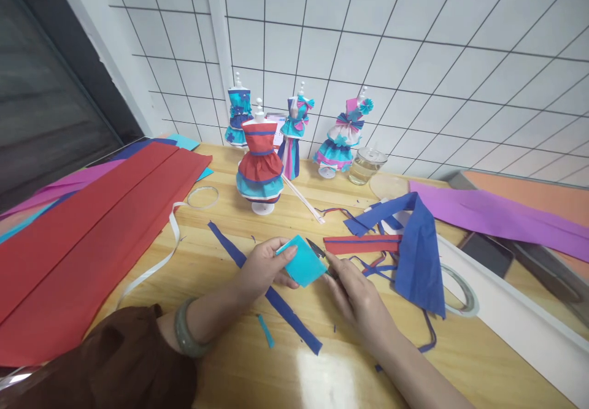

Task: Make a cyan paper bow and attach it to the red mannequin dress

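My left hand (269, 263) pinches a small turquoise crepe paper square (301, 263) by its left corner, thumb on top. On the other side, my right hand (352, 286) is closed on a pair of dark scissors (315, 248), their blades pointing up and away along the square's right edge. My fingers hide most of the scissor handles. Beneath my left hand a long blue paper strip (294, 320) lies slantwise on the table. A short turquoise scrap (265, 332) rests just left of that strip.
Several small dress forms in paper dresses, one in red (260, 164), stand at the back by a glass of pale liquid (367, 165). Red paper (105, 231) covers the left. At right lie blue paper (418, 262), a tape roll (467, 292) and a phone (486, 254).
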A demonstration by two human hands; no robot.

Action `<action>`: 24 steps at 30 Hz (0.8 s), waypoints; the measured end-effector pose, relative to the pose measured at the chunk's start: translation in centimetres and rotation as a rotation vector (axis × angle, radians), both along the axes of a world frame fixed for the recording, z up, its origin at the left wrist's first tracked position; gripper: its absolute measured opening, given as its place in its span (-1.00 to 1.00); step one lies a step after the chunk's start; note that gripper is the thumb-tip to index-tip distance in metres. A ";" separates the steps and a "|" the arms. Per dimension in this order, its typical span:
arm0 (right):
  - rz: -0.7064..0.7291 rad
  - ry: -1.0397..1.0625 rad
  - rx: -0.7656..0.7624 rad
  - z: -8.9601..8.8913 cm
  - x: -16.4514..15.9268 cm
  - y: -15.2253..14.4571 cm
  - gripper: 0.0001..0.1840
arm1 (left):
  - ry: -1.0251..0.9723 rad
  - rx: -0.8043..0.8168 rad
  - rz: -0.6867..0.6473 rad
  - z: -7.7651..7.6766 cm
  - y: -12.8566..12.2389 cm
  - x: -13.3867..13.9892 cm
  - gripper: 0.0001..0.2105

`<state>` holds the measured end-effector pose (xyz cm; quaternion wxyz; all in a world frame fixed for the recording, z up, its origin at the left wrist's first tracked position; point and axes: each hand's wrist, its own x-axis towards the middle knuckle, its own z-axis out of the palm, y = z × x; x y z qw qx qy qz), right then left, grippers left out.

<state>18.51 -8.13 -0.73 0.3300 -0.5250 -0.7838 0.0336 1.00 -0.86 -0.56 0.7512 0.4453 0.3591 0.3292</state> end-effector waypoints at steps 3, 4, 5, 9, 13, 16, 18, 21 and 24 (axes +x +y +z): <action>-0.013 0.010 0.023 0.1 -0.1 0.0 -0.60 | -0.004 0.001 -0.010 -0.1 0.0 0.0 -0.67; -0.012 0.008 0.029 0.0 -0.1 0.0 -0.59 | -0.006 0.004 -0.015 -0.1 0.0 0.0 -0.67; -0.008 0.006 0.030 0.0 -0.1 0.0 -0.59 | -0.007 0.010 -0.019 -0.1 0.0 0.0 -0.67; -0.004 -0.002 0.006 -0.2 0.0 0.0 -0.57 | -0.003 0.031 -0.033 -0.1 -0.2 0.1 -0.65; -0.003 -0.014 -0.013 -0.3 0.1 -0.1 -0.57 | -0.010 0.033 -0.039 -0.1 -0.3 0.2 -0.65; 0.003 -0.021 -0.018 -0.4 0.2 -0.1 -0.56 | -0.006 0.040 -0.039 -0.1 -0.3 0.1 -0.66; 0.008 -0.022 -0.019 -0.5 0.2 -0.1 -0.55 | -0.004 0.047 -0.040 -0.2 -0.3 0.2 -0.66; 0.007 -0.022 -0.010 -0.6 0.2 -0.1 -0.55 | -0.009 0.048 -0.041 -0.2 -0.3 0.2 -0.66; 0.004 -0.027 -0.004 -0.7 0.2 -0.1 -0.56 | -0.005 0.042 -0.040 -0.1 -0.4 0.2 -0.66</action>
